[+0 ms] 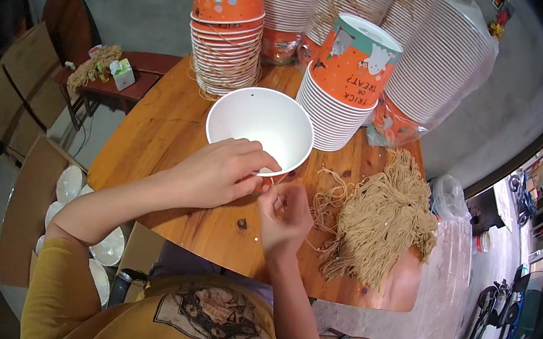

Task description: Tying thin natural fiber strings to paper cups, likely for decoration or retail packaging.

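A white-lined paper bucket (257,118) rests on the wooden table, tilted so its mouth faces me, with a small hole near the far rim. My left hand (221,167) grips its near rim, fingers over the inside edge and the thumb underneath. Just below that rim, my right hand (284,221) pinches a thin tan cord (275,181) running up to the bucket's edge. Whether it passes through a hole there is hidden by my fingers. To the right lies a thick bundle of tan cords (382,226), some strands trailing toward my right hand.
Nested orange-and-green buckets stand in a left stack (225,50) with cords draped on it and a right stack (341,90). Plastic-wrapped bucket stacks (442,55) fill the table's back. A cardboard box (29,209) holding white buckets sits at lower left, near a red bench (144,81).
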Available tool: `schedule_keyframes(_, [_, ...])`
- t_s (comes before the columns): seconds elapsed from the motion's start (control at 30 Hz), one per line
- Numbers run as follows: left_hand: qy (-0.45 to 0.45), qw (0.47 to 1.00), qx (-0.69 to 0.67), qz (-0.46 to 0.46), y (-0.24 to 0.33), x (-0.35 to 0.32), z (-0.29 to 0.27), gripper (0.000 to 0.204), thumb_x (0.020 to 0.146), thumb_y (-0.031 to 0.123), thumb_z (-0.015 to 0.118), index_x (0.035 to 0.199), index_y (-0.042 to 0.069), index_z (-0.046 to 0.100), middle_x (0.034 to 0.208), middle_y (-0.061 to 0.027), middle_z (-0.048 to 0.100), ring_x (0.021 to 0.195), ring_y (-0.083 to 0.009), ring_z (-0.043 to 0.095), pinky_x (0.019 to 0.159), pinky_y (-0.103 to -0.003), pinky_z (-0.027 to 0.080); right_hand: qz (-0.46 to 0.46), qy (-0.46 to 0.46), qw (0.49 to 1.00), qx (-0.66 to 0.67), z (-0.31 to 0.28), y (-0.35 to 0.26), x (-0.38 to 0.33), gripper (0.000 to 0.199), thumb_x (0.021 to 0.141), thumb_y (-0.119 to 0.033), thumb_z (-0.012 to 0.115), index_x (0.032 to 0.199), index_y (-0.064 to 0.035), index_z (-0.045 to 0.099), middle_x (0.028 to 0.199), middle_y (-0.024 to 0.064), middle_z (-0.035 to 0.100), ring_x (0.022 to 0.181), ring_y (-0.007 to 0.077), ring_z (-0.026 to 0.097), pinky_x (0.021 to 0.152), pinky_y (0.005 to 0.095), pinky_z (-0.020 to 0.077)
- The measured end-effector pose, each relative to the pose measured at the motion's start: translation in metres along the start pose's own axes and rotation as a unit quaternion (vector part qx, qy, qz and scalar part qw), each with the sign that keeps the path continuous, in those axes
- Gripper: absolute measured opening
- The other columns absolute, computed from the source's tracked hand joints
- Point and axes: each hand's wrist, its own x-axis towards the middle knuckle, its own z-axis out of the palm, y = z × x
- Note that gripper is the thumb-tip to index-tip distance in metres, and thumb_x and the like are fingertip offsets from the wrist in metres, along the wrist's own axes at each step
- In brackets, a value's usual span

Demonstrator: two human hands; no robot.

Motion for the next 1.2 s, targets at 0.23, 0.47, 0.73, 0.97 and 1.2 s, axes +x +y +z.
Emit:
schedule_keyframes(0.23, [-0.018,1.0,0.0,-0.012,-0.001,0.003,-0.002,0.028,0.086,0.01,0.061,0.113,0.006,0.061,0.092,-0.0119,0.059,0.091,-0.0311,0.058,0.08,-0.041,0.048,-0.018,0.003,1.0,-0.008,-0.001,-0.002,0.003,0.019,0.077,0.004,0.067,0.083,-0.0053,0.052,0.074,0.0053,0.055,0.06,0.0147,0.056,0.056,0.025,0.0467])
schedule_keyframes(0.47, [-0.138,0.982,-0.117,-0.056,-0.021,0.026,-0.016,0.026,0.097,0.021,0.048,0.111,0.003,0.061,0.099,-0.015,0.064,0.091,-0.0267,0.063,0.081,-0.036,0.049,-0.028,-0.004,1.0,-0.009,0.0,-0.003,0.007,0.018,0.078,0.004,0.066,0.086,-0.0048,0.052,0.076,0.007,0.056,0.063,0.0164,0.057,0.061,0.0258,0.0482])
schedule_keyframes(0.73, [-0.253,0.947,-0.149,-0.132,-0.026,0.042,-0.016,0.017,0.095,0.019,0.05,0.093,0.003,0.056,0.078,-0.0091,0.061,0.068,-0.0209,0.056,0.064,-0.037,0.045,0.025,-0.062,0.998,-0.001,-0.009,-0.01,0.012,0.014,0.084,0.002,0.064,0.09,-0.0039,0.053,0.076,0.0059,0.055,0.064,0.0129,0.054,0.063,0.0245,0.0462])
schedule_keyframes(0.97, [-0.023,0.997,-0.068,0.006,-0.003,0.03,-0.015,0.009,0.094,0.013,0.052,0.094,0.004,0.052,0.089,-0.0122,0.055,0.084,-0.0322,0.056,0.073,-0.04,0.045,0.096,-0.081,0.984,0.126,-0.028,-0.016,0.039,0.007,0.092,-0.005,0.063,0.096,-0.0032,0.058,0.072,-0.0051,0.048,0.062,0.0015,0.038,0.054,0.0197,0.0343])
schedule_keyframes(1.2, [-0.042,0.957,-0.265,-0.113,-0.009,0.022,-0.008,0.025,0.091,0.013,0.061,0.112,0.005,0.051,0.093,-0.0067,0.059,0.081,-0.017,0.058,0.071,-0.031,0.047,0.195,-0.149,0.938,0.246,-0.021,-0.002,0.051,0.007,0.091,-0.013,0.064,0.087,-0.007,0.063,0.066,-0.0122,0.044,0.058,-0.0016,0.037,0.052,0.017,0.0271])
